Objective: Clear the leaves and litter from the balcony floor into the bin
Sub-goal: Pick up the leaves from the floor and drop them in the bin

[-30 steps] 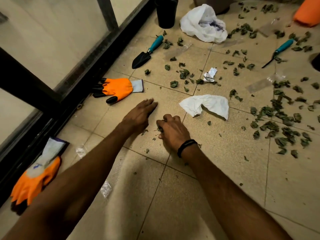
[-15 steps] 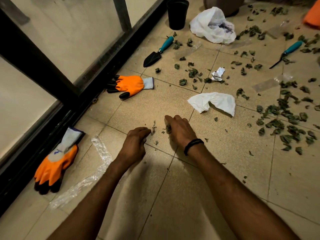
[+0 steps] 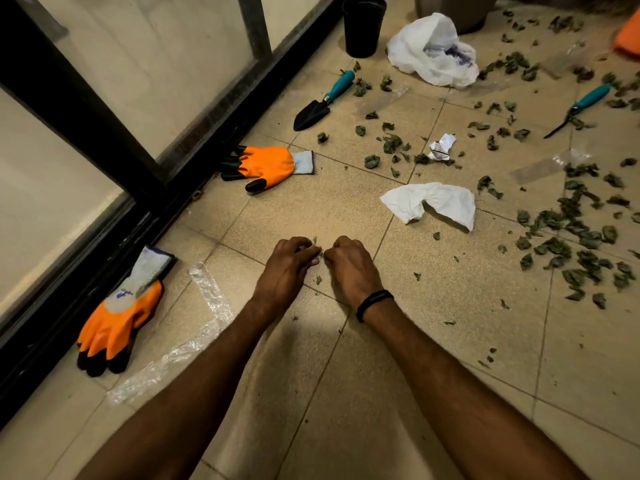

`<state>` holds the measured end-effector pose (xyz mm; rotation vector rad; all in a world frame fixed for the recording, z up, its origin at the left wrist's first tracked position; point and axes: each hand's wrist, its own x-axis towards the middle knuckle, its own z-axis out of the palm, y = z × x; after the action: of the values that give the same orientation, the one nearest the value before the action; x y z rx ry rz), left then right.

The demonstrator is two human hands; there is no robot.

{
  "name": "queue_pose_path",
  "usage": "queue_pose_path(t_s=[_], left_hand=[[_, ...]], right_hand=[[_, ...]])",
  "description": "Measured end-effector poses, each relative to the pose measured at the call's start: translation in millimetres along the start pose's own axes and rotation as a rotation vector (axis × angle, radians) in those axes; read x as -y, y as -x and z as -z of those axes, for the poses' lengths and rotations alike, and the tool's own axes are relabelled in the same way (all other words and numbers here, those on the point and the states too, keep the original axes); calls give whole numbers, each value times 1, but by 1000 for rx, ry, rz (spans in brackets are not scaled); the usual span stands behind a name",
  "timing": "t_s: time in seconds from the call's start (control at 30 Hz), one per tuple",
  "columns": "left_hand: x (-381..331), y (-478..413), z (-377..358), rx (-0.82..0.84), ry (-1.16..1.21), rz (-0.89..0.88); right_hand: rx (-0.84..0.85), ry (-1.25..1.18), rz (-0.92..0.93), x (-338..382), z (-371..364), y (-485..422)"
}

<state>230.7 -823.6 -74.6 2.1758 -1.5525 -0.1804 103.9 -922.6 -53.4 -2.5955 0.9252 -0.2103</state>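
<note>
By the right hand [image 3: 353,268], left hand [image 3: 287,271] has arrived — leaf scraps [image 3: 320,254] between

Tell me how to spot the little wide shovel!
Look along the black window frame to the black pot at the far end. Just nearer lies the hand trowel. Unlike the other teal-handled tool, its black blade is broad, not thin.

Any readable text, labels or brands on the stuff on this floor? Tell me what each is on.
Nothing reads clearly.
Nearer orange glove: blue print near the wrist, too blurred.
White plastic bag: purple print, blurred.
Crumpled paper scrap: dark marks, too small.
</note>
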Motion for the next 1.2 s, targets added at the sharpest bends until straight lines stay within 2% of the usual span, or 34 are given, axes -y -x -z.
queue_pose_path(t_s=[0.17,0.27,0.33,0.43,0.5,0.57,0.77,0.87,1.0,1.2], left_hand=[[-9,15,-4,-89,34,103],[-17,13,2,-75,83,175],[-18,14,5,-139,133,250],[-16,23,8,-189,389,469],[-20,35,9,-183,479,492],[-27,45,5,-189,418,434],[-45,56,-16,-163,177,282],[-48,54,-21,-168,148,317],[-54,55,-30,-160,58,268],[-71,44,-32,-143,137,375]], right_hand=[[4,23,-5,-2,2,15],[-15,-111,-163,-10,14,17],[-33,-306,-316,-21,32,15],[-42,-525,-471,-44,62,13],[-56,-574,-551,-61,77,18],[-70,-538,-616,-79,84,25],[49,-338,-535,-97,83,64],[58,-326,-454,-83,65,86],[18,-271,-339,-56,34,109],[-17,-124,-326,-29,22,114]])
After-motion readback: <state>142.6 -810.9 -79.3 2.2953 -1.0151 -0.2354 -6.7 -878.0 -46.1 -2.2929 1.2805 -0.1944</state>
